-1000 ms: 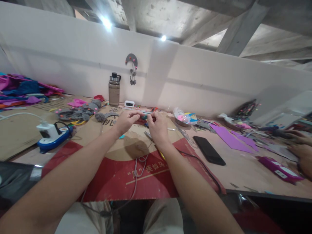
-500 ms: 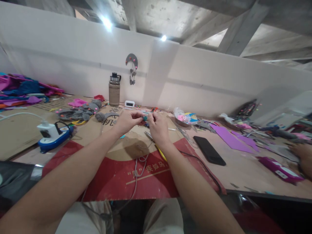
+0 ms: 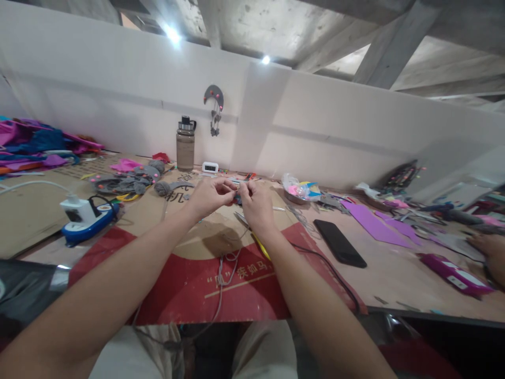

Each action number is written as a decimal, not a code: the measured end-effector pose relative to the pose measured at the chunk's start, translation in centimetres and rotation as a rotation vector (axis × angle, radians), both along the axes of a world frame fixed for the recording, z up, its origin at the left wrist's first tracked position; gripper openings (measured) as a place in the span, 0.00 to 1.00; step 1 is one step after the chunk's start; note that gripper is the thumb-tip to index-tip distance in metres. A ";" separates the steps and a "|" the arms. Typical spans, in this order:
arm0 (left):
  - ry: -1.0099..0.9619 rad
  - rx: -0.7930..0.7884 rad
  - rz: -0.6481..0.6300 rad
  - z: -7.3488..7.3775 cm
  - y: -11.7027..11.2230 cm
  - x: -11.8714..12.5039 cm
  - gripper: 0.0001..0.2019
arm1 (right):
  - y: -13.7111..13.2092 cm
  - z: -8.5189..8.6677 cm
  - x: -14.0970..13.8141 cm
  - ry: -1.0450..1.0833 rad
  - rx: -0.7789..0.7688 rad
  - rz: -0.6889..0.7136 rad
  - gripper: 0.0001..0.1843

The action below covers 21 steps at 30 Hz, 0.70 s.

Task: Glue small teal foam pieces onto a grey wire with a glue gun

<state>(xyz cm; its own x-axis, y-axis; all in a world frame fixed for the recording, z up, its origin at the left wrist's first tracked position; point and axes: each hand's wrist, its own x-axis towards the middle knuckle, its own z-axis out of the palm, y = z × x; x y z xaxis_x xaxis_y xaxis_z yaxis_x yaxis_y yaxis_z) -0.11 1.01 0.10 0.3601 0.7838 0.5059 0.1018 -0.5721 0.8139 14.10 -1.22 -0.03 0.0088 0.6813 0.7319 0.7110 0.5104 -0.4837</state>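
Since half a second ago, the teal piece has gone out of view, probably hidden between left hand [image 3: 209, 199] and right hand [image 3: 257, 205], above the cardboard sheet [image 3: 177, 295]. Both hands' fingers look narrow; their grip I cannot tell. Work seems unfinished; how much remains is unclear.

I'm watching through one camera worn on the person's head, looking forward and down from just behind the near edge of the surface [image 3: 389, 279]. Close below me is the lap [image 3: 264, 350]; the left hand [image 3: 211, 199] and right hand [image 3: 257, 209] sit mid-frame, farther off. Past the far edge I face a pale wall [image 3: 315, 113], with the ceiling [image 3: 256, 29] along the top. The hands look small from here, so I can't fairly make out what is between them.
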 end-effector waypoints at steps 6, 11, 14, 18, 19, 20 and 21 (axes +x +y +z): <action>0.021 -0.043 -0.017 0.1 0.0 0.0 0.11 | 0.0 0.0 0.1 -0.011 -0.024 0.007 0.17; -0.038 -0.108 -0.009 0.4 -0.2 0.0 0.10 | -0.2 0.0 0.1 -0.023 -0.035 0.014 0.17; -0.062 -0.101 0.027 0.3 -0.2 0.0 0.08 | -0.2 0.1 0.0 -0.015 -0.030 0.011 0.17; -0.041 -0.046 0.076 0.2 0.0 0.0 0.07 | -0.3 0.1 -0.1 0.008 -0.057 0.022 0.17; -0.032 -0.031 0.084 0.2 -0.1 0.0 0.07 | -0.3 0.1 -0.1 0.009 -0.058 0.021 0.17; -0.024 -0.015 0.090 0.2 -0.1 0.0 0.07 | -0.3 0.1 -0.1 0.010 -0.056 0.019 0.17; -0.017 -0.002 0.091 0.3 -0.1 0.0 0.08 | -0.3 0.1 -0.1 0.010 -0.053 0.019 0.17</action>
